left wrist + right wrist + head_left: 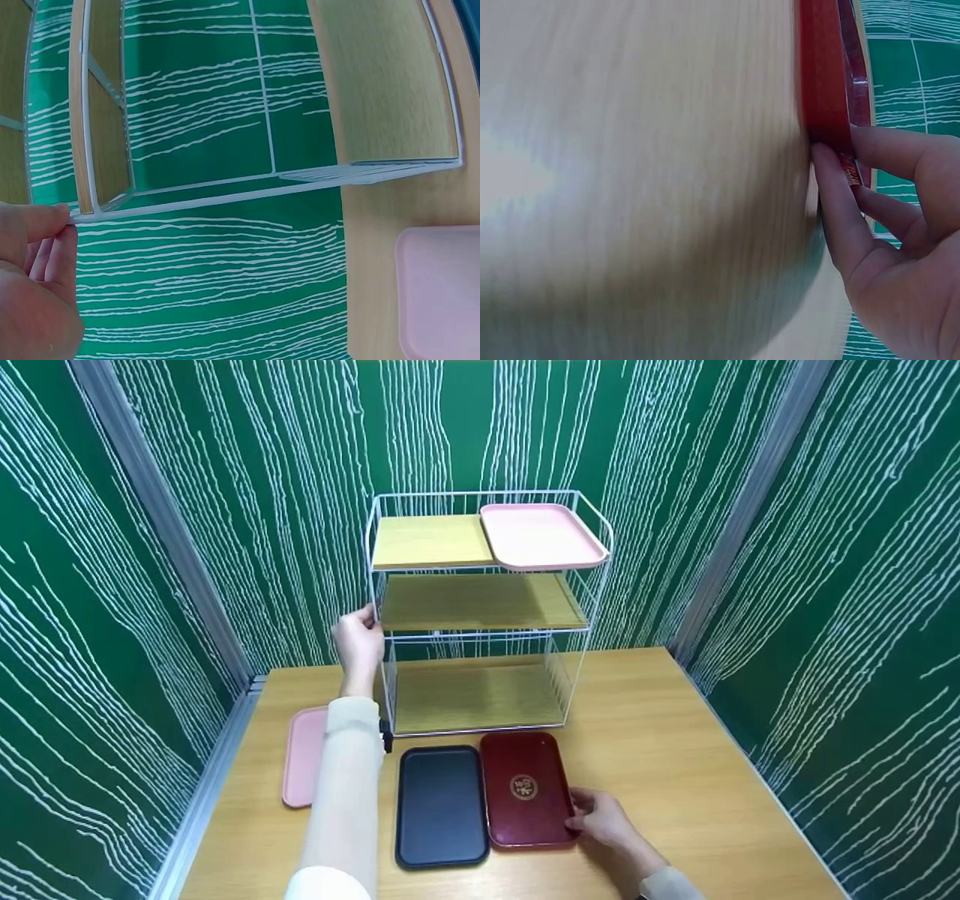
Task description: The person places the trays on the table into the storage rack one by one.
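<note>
At the left side of a white wire rack with wooden shelves (480, 604), my left hand (358, 643) grips the upright beside the middle shelf. In the left wrist view, thumb and fingers (45, 223) pinch the white wire at a shelf's edge. My right hand (606, 819) holds the right edge of a dark red tray (523, 754) with a gold round emblem, lying before the rack. The right wrist view has the thumb and fingers on either side of the red rim (826, 82). A black tray (441, 806) lies directly left of the red one.
One pink tray (544, 536) sits on the right part of the top shelf, its front right corner at the rack's frame. Another pink tray (302, 757) lies on the wooden table (645, 720), partly hidden by my left forearm. Green walls (840, 622) with white streaks enclose the table.
</note>
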`<state>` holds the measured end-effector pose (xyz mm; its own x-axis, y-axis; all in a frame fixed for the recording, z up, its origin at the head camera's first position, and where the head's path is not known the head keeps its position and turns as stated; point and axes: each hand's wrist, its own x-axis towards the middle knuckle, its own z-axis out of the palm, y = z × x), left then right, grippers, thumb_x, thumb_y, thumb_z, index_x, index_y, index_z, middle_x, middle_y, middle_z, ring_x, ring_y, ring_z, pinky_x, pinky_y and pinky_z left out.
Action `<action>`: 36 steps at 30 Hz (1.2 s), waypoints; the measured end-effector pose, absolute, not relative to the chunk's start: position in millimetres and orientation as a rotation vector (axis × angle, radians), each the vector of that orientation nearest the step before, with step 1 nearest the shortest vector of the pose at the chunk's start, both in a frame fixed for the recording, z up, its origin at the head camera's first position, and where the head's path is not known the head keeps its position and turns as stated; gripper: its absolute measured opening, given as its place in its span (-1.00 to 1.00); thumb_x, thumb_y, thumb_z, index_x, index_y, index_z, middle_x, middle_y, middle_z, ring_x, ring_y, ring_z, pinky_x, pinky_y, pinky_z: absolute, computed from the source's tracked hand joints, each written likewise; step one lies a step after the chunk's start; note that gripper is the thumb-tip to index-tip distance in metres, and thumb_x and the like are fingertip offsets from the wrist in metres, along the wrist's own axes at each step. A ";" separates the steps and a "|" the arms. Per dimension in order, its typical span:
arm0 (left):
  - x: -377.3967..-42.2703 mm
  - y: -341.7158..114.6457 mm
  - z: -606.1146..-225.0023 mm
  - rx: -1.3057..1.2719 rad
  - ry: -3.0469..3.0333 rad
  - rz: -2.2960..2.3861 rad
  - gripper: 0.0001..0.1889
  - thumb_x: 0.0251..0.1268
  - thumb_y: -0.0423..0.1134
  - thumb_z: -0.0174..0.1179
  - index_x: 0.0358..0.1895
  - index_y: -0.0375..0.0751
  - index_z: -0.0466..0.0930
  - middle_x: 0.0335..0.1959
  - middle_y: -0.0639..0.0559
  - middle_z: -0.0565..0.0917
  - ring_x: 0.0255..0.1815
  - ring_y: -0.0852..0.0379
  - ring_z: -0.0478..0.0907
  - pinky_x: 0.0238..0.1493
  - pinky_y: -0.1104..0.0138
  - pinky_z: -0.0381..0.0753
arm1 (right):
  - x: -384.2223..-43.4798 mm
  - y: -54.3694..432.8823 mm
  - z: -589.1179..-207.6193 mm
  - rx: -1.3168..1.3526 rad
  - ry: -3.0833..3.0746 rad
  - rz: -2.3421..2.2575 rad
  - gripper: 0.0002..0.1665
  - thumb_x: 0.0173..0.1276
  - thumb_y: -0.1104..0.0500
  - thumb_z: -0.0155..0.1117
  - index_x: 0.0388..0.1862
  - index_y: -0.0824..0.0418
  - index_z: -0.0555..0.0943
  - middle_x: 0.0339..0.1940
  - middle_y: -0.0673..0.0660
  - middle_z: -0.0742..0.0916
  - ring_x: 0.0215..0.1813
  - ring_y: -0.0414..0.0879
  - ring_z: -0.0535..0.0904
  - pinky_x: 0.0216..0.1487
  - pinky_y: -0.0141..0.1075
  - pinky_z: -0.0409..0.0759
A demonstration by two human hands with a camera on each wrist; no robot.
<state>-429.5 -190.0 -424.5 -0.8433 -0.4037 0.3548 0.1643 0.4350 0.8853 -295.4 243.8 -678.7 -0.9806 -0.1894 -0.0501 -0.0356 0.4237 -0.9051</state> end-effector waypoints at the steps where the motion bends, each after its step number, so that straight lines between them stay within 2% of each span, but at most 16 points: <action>1: -429.6 -190.1 -424.3 0.199 -2.167 -1.416 -0.61 0.50 -0.55 0.22 0.30 -0.28 0.72 0.18 -0.27 0.76 0.10 -0.09 0.73 0.18 0.03 0.71 | -295.0 243.1 -679.0 -0.192 2.521 -1.609 -0.17 0.08 0.55 0.49 0.38 0.66 0.45 0.17 0.55 0.71 0.09 0.23 0.73 0.07 -0.09 0.76; 5: -429.6 -190.1 -424.1 0.186 -2.156 -1.405 -0.62 0.47 -0.56 0.23 0.28 -0.29 0.73 0.15 -0.27 0.77 0.09 -0.10 0.74 0.15 0.03 0.72 | -292.3 240.0 -678.0 -0.135 2.493 -1.627 -0.14 0.08 0.56 0.47 0.43 0.63 0.43 0.16 0.54 0.72 -0.24 0.09 0.75 -0.41 -0.21 0.75; 8: -428.9 -190.4 -423.9 0.178 -2.150 -1.395 -0.62 0.46 -0.56 0.24 0.27 -0.30 0.73 0.14 -0.26 0.78 0.08 -0.10 0.74 0.14 0.04 0.72 | -290.9 238.0 -676.7 -0.096 2.486 -1.633 -0.12 0.07 0.58 0.46 0.44 0.61 0.43 0.16 0.53 0.72 -0.34 0.03 0.72 -0.55 -0.19 0.69; 17: -429.6 -190.8 -424.0 0.201 -2.181 -1.406 -0.60 0.50 -0.53 0.23 0.32 -0.26 0.71 0.20 -0.24 0.76 0.13 -0.09 0.73 0.19 0.05 0.71 | -290.4 236.6 -676.8 -0.042 2.561 -1.592 -0.25 0.05 0.57 0.48 0.31 0.58 0.56 0.04 0.45 0.78 -0.20 0.08 0.74 -0.45 -0.19 0.74; 20: -429.4 -191.0 -424.6 0.206 -2.188 -1.395 -0.60 0.51 -0.52 0.23 0.32 -0.24 0.71 0.20 -0.23 0.76 0.14 -0.10 0.73 0.20 0.04 0.71 | -289.5 235.6 -676.4 -0.039 2.606 -1.570 -0.32 0.06 0.55 0.49 0.25 0.56 0.62 0.00 0.40 0.80 -0.03 0.12 0.75 -0.22 -0.22 0.76; 24: -429.3 -190.6 -426.0 0.216 -2.196 -1.364 -0.61 0.51 -0.50 0.24 0.30 -0.20 0.73 0.17 -0.21 0.78 0.13 -0.09 0.73 0.17 0.03 0.71 | -287.0 234.9 -677.2 -0.045 2.629 -1.569 -0.39 0.07 0.53 0.47 0.19 0.55 0.66 -0.03 0.34 0.82 0.03 0.15 0.75 0.02 -0.22 0.71; 32: -429.4 -190.4 -426.3 0.214 -2.198 -1.375 -0.61 0.51 -0.51 0.23 0.31 -0.18 0.73 0.19 -0.20 0.77 0.14 -0.08 0.73 0.16 0.03 0.71 | -286.5 234.7 -677.6 -0.039 2.625 -1.570 -0.40 0.07 0.53 0.43 0.19 0.57 0.65 -0.05 0.32 0.82 0.01 0.16 0.75 0.08 -0.10 0.72; 36: -428.4 -191.0 -424.0 0.208 -2.201 -1.389 -0.60 0.53 -0.51 0.22 0.33 -0.18 0.71 0.21 -0.19 0.76 0.14 -0.07 0.72 0.18 0.04 0.71 | -287.8 235.1 -675.9 -0.049 2.631 -1.571 -0.38 0.06 0.55 0.42 0.19 0.57 0.64 -0.04 0.32 0.82 0.01 0.15 0.75 0.05 -0.14 0.73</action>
<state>-428.4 -191.0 -424.0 -0.8507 -0.3943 0.3476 0.1441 0.4610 0.8756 -287.8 235.1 -675.9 -0.9966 -0.0667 -0.0492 0.0117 0.4745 -0.8802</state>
